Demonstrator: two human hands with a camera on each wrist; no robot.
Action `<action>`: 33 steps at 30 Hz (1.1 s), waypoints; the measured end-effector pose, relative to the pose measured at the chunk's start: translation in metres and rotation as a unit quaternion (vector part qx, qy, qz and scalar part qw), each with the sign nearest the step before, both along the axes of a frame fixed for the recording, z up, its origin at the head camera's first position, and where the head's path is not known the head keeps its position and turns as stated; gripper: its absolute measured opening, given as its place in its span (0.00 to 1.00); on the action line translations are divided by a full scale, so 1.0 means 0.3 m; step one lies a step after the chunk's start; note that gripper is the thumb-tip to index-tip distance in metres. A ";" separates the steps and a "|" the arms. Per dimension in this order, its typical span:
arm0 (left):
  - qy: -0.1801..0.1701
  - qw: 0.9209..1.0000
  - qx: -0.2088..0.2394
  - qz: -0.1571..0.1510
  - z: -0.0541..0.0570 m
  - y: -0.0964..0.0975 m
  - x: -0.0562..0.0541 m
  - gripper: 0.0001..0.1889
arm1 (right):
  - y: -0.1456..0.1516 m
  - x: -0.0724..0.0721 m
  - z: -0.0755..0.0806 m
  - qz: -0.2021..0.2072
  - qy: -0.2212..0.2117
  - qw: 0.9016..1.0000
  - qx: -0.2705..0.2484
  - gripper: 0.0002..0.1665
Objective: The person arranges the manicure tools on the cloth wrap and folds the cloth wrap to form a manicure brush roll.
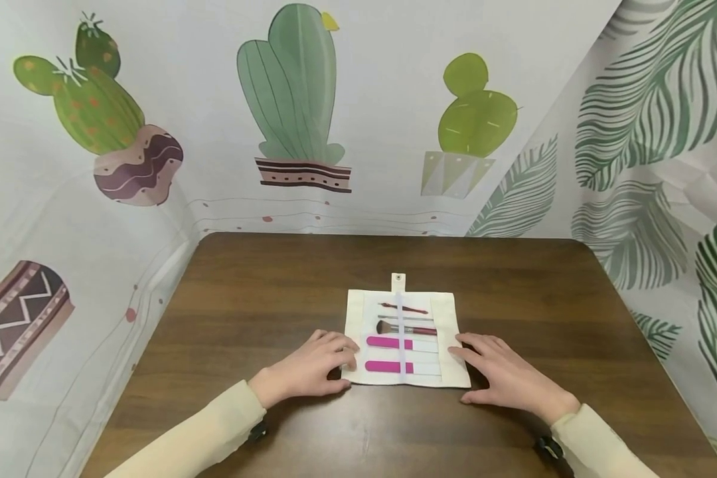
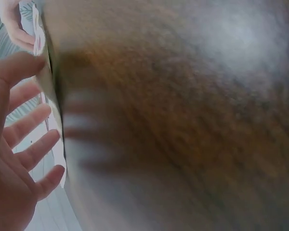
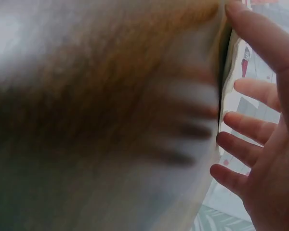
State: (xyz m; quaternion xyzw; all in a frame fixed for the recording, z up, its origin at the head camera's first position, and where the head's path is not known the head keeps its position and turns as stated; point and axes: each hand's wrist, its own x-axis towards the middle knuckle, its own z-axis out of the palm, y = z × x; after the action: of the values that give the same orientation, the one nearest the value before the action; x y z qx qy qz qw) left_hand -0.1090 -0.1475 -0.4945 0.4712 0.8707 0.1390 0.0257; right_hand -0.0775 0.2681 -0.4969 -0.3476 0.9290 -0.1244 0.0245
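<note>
A white cloth tool pouch (image 1: 452, 335) lies unfolded on the brown table, its snap tab (image 1: 398, 281) pointing away. Under a translucent strap (image 1: 401, 332) sit a slim red-handled tool (image 1: 415, 309), a thin silver tool (image 1: 421, 318), a brush (image 1: 386, 327) with a red handle, and two flat magenta-and-white tools (image 1: 382, 366). My left hand (image 1: 313, 365) rests at the pouch's left edge, fingers loosely bent; in the left wrist view its fingers are spread. At the right edge is my right hand (image 1: 504, 373), fingertips at the cloth, thumb on or near the table.
The wooden table (image 1: 263, 279) runs back to a wall cloth (image 1: 388, 119) printed with cacti and leaves. Both sleeves are cream, with a dark strap (image 1: 551, 448) visible at the right wrist.
</note>
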 end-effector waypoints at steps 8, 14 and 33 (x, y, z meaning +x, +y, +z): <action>-0.025 0.997 0.069 0.009 0.006 0.010 -0.018 0.02 | -0.001 -0.003 0.003 0.000 0.029 1.000 -0.006 0.38; -0.085 0.988 0.106 0.070 0.011 0.020 -0.028 0.03 | 0.004 -0.018 -0.004 0.018 0.058 0.998 -0.024 0.35; -0.067 0.953 0.191 0.227 -0.013 0.080 -0.097 0.02 | -0.041 -0.134 -0.010 -0.125 -0.073 0.971 -0.190 0.19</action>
State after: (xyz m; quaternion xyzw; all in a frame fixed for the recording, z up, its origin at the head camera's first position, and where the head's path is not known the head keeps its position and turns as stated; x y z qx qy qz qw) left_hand -0.1381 -0.1236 -0.4984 0.2465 0.9081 0.3363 -0.0389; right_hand -0.1176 0.2558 -0.4999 -0.2169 0.9202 -0.3258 0.0104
